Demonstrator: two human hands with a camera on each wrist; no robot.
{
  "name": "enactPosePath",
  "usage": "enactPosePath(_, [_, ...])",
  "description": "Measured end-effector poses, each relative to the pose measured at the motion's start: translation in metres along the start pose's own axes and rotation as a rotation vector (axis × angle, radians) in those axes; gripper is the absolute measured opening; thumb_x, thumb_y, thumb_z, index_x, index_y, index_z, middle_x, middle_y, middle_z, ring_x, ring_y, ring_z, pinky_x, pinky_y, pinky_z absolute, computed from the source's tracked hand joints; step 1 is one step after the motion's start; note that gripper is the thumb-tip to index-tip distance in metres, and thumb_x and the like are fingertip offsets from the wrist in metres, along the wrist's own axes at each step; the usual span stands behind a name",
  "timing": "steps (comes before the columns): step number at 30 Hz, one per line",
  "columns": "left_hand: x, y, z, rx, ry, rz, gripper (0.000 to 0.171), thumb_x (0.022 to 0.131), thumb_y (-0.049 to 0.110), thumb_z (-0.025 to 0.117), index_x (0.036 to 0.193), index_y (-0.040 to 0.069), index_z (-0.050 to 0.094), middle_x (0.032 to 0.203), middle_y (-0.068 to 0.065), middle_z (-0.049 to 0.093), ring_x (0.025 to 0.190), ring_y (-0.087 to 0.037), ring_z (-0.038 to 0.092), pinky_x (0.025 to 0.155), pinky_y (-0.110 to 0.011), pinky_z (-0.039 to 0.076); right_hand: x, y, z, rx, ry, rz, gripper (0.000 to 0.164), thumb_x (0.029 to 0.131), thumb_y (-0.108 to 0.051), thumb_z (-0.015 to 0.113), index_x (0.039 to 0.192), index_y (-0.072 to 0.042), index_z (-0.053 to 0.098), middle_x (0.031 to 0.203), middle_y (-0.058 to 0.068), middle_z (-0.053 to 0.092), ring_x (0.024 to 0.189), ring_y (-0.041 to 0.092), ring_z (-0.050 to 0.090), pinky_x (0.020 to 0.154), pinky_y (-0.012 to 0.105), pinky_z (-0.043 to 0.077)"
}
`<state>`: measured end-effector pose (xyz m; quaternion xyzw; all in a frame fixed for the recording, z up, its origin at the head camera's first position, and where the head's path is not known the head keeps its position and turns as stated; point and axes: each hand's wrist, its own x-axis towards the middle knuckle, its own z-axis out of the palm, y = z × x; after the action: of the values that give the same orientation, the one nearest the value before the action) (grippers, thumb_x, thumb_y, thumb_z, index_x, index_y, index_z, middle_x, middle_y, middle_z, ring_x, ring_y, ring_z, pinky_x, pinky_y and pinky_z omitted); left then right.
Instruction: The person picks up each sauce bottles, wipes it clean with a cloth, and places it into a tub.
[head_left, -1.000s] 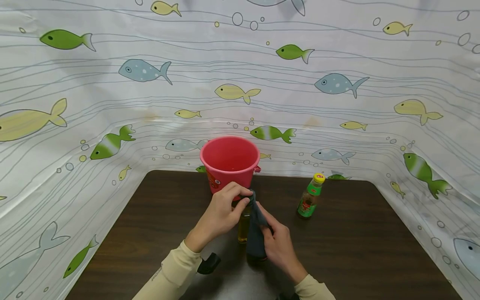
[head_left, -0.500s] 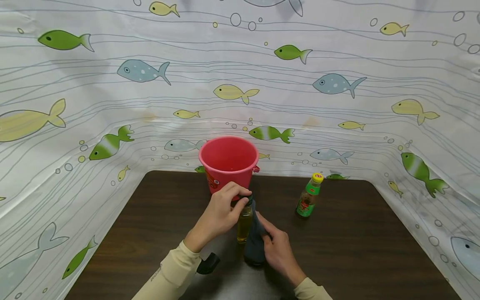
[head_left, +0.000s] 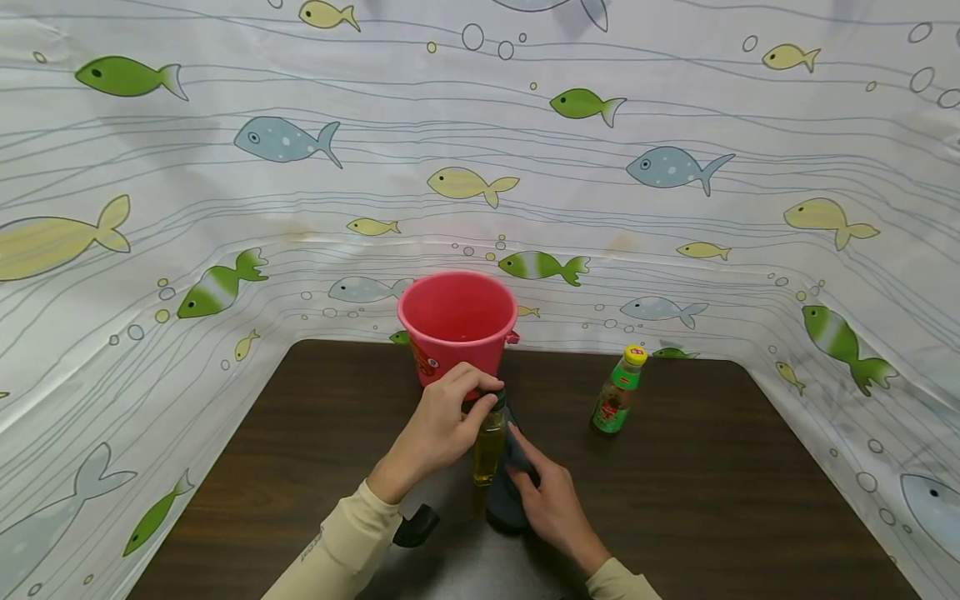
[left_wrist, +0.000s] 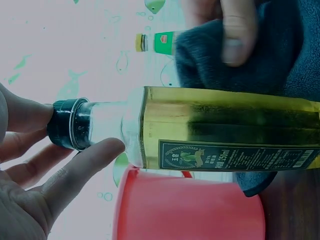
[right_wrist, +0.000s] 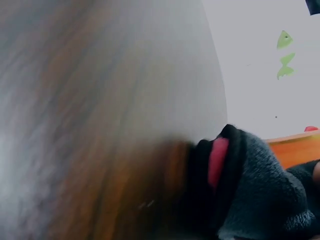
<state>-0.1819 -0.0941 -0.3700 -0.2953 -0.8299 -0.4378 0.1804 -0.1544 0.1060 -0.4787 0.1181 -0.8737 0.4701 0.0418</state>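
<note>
An oil bottle (head_left: 487,457) with yellow-green oil and a dark cap stands upright on the table. My left hand (head_left: 438,421) grips it at the cap, thumb and fingers around the top; the left wrist view shows the label on the glass bottle (left_wrist: 215,127) and the ridged cap (left_wrist: 64,122). Just right of the bottle, my right hand (head_left: 553,500) holds a dark grey-blue cloth (head_left: 507,508) against its side. My right thumb lies over the bunched cloth (left_wrist: 215,55) in the left wrist view. The right wrist view catches folded cloth (right_wrist: 265,195), with most of that hand out of frame.
Behind the bottle stands a pink bucket (head_left: 457,329). A sauce bottle (head_left: 615,396) with a yellow cap and green labels is upright to the right. A fish-patterned curtain (head_left: 480,125) encloses the back and sides of the dark wooden table (head_left: 712,492).
My right hand has slid down with the cloth, from near the cap toward the bottle's lower side. More of the bottle's upper part shows now. My left hand keeps its place on the cap.
</note>
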Motion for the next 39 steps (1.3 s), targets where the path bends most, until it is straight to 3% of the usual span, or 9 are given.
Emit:
enactPosePath(8, [0.001, 0.000, 0.000, 0.000, -0.006, -0.013, 0.023, 0.095, 0.004, 0.076, 0.118, 0.003, 0.074, 0.115, -0.009, 0.072, 0.103, -0.021, 0.070, 0.093, -0.042, 0.066, 0.002, -0.020, -0.005, 0.221, 0.055, 0.007, 0.058, 0.106, -0.010, 0.062, 0.155, -0.041, 0.051, 0.159, -0.008, 0.055, 0.146, 0.018, 0.053, 0.120, 0.053, 0.045])
enactPosePath(14, [0.000, -0.001, 0.000, -0.005, -0.002, -0.012, 0.023, 0.095, 0.003, 0.076, 0.118, 0.004, 0.074, 0.115, -0.009, 0.072, 0.101, -0.020, 0.069, 0.091, -0.039, 0.066, 0.003, -0.039, -0.016, 0.340, 0.072, 0.013, 0.055, 0.107, -0.009, 0.061, 0.153, -0.038, 0.055, 0.158, -0.008, 0.056, 0.147, 0.016, 0.052, 0.120, 0.046, 0.047])
enactPosePath(26, [0.001, 0.000, 0.002, 0.000, 0.011, 0.003, 0.023, 0.094, 0.001, 0.076, 0.117, 0.003, 0.074, 0.114, -0.010, 0.072, 0.098, -0.021, 0.070, 0.089, -0.040, 0.066, -0.001, -0.064, -0.045, 0.405, 0.101, 0.002, 0.048, 0.109, -0.026, 0.061, 0.154, -0.040, 0.053, 0.159, -0.004, 0.056, 0.136, 0.018, 0.064, 0.102, 0.032, 0.061])
enactPosePath(39, [0.000, 0.001, 0.001, -0.003, 0.014, 0.004, 0.023, 0.095, 0.002, 0.075, 0.118, 0.003, 0.074, 0.115, -0.010, 0.072, 0.097, -0.020, 0.070, 0.087, -0.041, 0.066, 0.002, -0.060, -0.054, 0.473, 0.099, 0.030, 0.047, 0.110, -0.025, 0.058, 0.156, -0.035, 0.053, 0.158, 0.003, 0.057, 0.129, 0.020, 0.069, 0.097, 0.031, 0.063])
